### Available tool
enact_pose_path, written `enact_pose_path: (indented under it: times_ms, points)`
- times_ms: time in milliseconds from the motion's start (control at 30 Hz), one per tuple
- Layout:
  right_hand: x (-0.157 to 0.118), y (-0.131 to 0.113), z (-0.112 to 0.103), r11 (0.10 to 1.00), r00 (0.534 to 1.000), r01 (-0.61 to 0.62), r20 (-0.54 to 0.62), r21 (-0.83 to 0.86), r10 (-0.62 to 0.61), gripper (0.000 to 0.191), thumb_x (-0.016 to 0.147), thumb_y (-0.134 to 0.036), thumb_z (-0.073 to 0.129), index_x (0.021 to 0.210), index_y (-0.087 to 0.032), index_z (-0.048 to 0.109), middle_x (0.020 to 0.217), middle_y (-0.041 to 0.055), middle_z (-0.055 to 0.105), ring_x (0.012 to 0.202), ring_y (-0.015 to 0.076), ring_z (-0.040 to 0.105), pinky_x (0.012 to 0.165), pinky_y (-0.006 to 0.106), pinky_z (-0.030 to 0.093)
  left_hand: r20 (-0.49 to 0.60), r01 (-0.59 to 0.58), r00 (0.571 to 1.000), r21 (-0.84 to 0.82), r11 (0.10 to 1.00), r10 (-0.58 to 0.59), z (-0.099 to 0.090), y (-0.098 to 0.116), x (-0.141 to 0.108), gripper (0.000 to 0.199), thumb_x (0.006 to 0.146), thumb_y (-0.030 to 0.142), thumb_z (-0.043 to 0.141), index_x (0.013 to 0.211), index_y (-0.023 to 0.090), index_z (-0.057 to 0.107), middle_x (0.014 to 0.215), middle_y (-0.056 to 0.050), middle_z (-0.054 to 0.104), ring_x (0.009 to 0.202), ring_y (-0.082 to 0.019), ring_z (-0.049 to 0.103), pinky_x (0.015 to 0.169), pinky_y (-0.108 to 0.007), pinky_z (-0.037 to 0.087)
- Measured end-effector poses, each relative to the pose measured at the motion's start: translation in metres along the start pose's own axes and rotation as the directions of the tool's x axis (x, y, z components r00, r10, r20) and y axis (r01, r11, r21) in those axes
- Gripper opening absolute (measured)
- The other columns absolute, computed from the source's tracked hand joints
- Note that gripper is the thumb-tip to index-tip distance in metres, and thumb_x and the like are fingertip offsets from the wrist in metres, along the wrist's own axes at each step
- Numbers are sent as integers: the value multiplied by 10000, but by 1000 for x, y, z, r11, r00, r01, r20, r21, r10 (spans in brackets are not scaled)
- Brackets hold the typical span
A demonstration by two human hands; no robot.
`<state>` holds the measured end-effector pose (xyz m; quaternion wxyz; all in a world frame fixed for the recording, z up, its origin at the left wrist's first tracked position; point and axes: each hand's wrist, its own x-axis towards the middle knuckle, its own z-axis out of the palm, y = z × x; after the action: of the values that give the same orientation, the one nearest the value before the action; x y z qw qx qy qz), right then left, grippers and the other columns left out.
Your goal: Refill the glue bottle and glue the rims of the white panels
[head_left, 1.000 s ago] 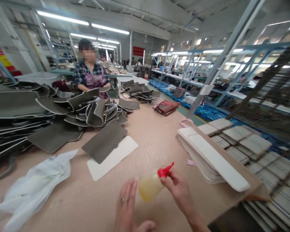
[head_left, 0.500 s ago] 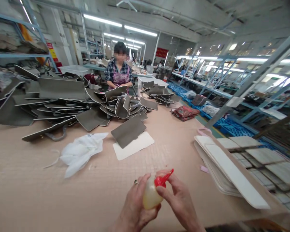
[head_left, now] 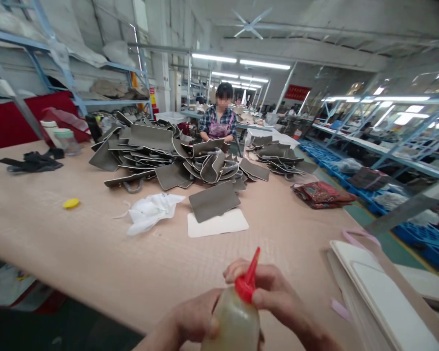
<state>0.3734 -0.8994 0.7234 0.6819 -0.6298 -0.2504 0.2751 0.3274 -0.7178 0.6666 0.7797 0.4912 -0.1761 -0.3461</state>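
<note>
A translucent squeeze bottle (head_left: 234,319) with a red pointed nozzle cap (head_left: 247,283) stands upright between my hands, near the table's front edge. Pale yellowish liquid seems to fill it. My left hand (head_left: 195,314) is closed round the bottle's body; some of its fingers are hidden behind it. With thumb and fingers, my right hand (head_left: 274,290) grips the red cap at its base. Beyond them on the table lie a grey-brown flat panel (head_left: 215,201) and a white sheet (head_left: 219,224) partly under it.
Grey-brown bag pieces (head_left: 149,151) are heaped at the back. A crumpled white bag (head_left: 153,212) and a yellow lid (head_left: 70,203) lie left. White boards (head_left: 380,287) are stacked right, folded patterned cloth (head_left: 322,194) beyond. A person (head_left: 219,117) is behind the heap.
My view has swung left, bringing the yellow lid and the table's left side into sight. The bottle appears larger and closer, its nozzle more upright. Both hands keep their hold.
</note>
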Motion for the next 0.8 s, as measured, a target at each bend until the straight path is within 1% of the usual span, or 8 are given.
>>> enact_pose_path:
  times_ms: [133,300,333,400,467,533,667,800]
  points:
    - [-21,29,-21,999,956,18,-293,-32,-27,261,731,-441,678,925,-268,700,937,23,659,940,213,566,848,315,415,-521,-84,809,356,931,272,23,-26,17,907,634,733,582,1347,194,421,1396,-159,427,1296,-325,375,1069,-503,258]
    - [-46,44,-26,996,912,52,-403,-75,-78,201,761,-389,670,944,-306,688,900,-12,649,918,176,549,851,267,385,-656,149,632,626,766,414,61,-46,39,1008,461,424,828,1339,166,406,1333,-170,483,1230,-346,421,1054,-544,269]
    - [-51,42,-27,996,919,54,-386,-77,-80,202,756,-381,677,945,-308,689,913,-12,647,933,174,544,857,261,377,-664,120,631,596,794,402,67,-47,42,910,487,403,816,1288,166,454,1266,-154,535,1163,-322,478,1017,-510,333]
    - [-58,34,-31,997,952,55,-298,-57,-70,228,731,-416,689,922,-292,698,936,2,646,968,190,541,870,265,377,-593,9,759,423,906,269,77,-44,44,729,531,434,786,1162,163,541,1097,-108,616,994,-266,568,892,-416,438]
    - [-63,29,-36,999,987,41,-157,-6,-41,266,706,-467,687,865,-255,712,942,33,649,984,226,550,881,301,392,-345,-36,935,118,992,75,84,-40,40,727,489,563,767,1047,129,596,925,-85,643,838,-233,606,761,-343,469]
    - [-65,31,-41,998,998,25,-62,50,-21,301,718,-505,651,828,-232,715,942,60,654,988,255,559,898,349,401,-134,4,991,-113,994,-19,89,-39,35,813,453,708,700,981,96,619,838,-93,637,770,-232,617,709,-328,467]
    - [-65,49,-43,993,986,9,-165,115,10,327,795,-514,563,938,-256,705,996,58,667,994,243,569,899,369,402,-430,-127,886,135,983,174,95,-42,27,811,617,749,570,1155,144,544,1058,-120,600,953,-257,583,870,-393,432]
    - [-67,54,-34,994,963,-25,-266,104,52,296,791,-450,617,1003,-258,694,996,43,682,961,209,585,871,319,416,-561,-10,763,486,874,321,103,-49,28,783,643,517,686,1297,173,428,1317,-135,471,1193,-295,444,1026,-423,327]
